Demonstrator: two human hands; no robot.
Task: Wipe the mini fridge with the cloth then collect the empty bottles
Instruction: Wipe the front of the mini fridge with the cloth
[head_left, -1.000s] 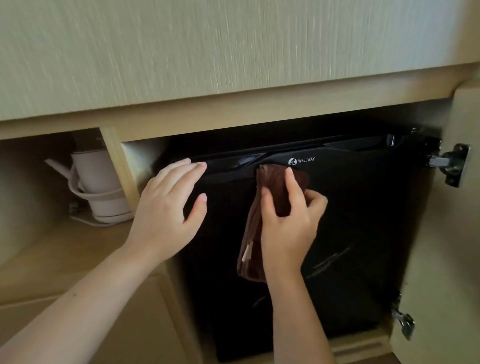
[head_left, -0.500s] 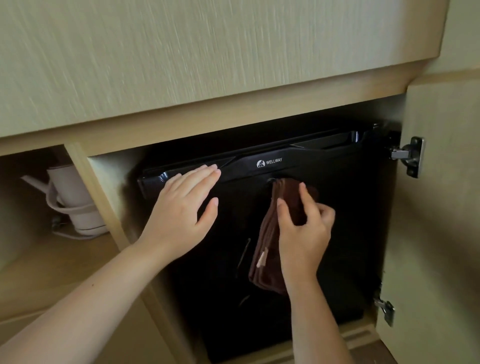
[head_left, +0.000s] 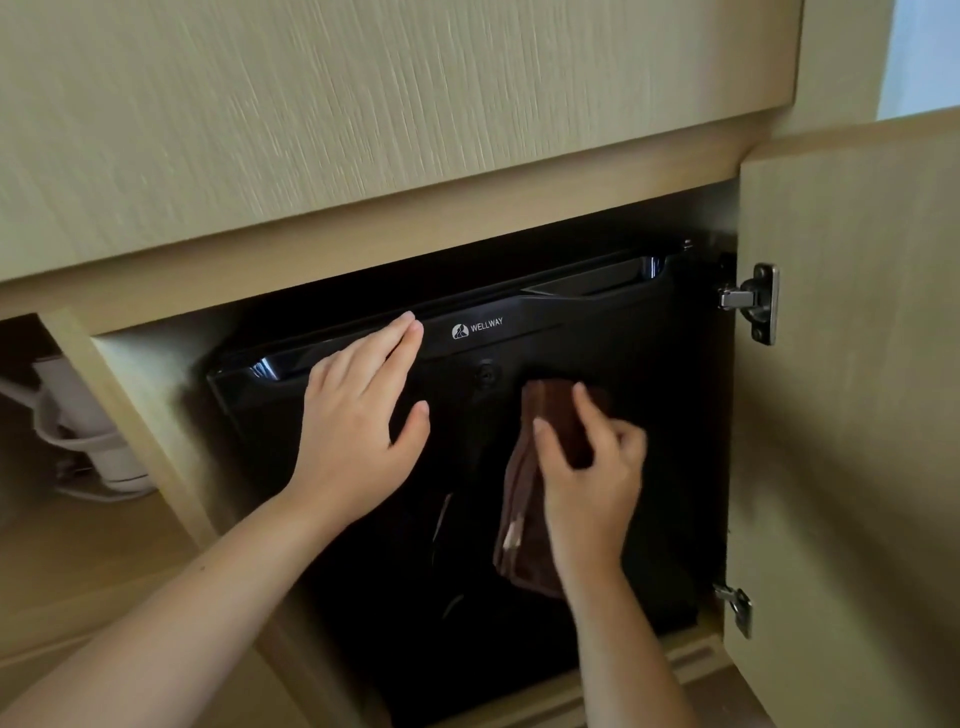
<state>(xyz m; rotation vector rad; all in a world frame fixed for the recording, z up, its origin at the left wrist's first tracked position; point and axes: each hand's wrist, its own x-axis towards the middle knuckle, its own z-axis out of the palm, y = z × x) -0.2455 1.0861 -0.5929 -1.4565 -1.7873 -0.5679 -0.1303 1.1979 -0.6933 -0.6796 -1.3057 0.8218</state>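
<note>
A black mini fridge (head_left: 639, 395) with a white WELLWAY logo sits inside a light wooden cabinet, its door closed. My left hand (head_left: 358, 415) lies flat with straight fingers against the upper left of the fridge door, fingertips at the top trim. My right hand (head_left: 592, 478) presses a folded brown cloth (head_left: 524, 525) against the middle of the door, fingers bent over its top; the cloth's lower part hangs down beside my wrist. No bottles are in view.
The cabinet door (head_left: 852, 415) stands open at the right on two metal hinges (head_left: 756, 304). A white kettle (head_left: 78, 431) on its base with a cord sits in the open shelf at the left. A wooden panel (head_left: 363, 104) overhangs the fridge.
My right hand has slid the cloth down and rightward from just below the logo to the middle of the door. My left hand stays flat on the upper left of the door.
</note>
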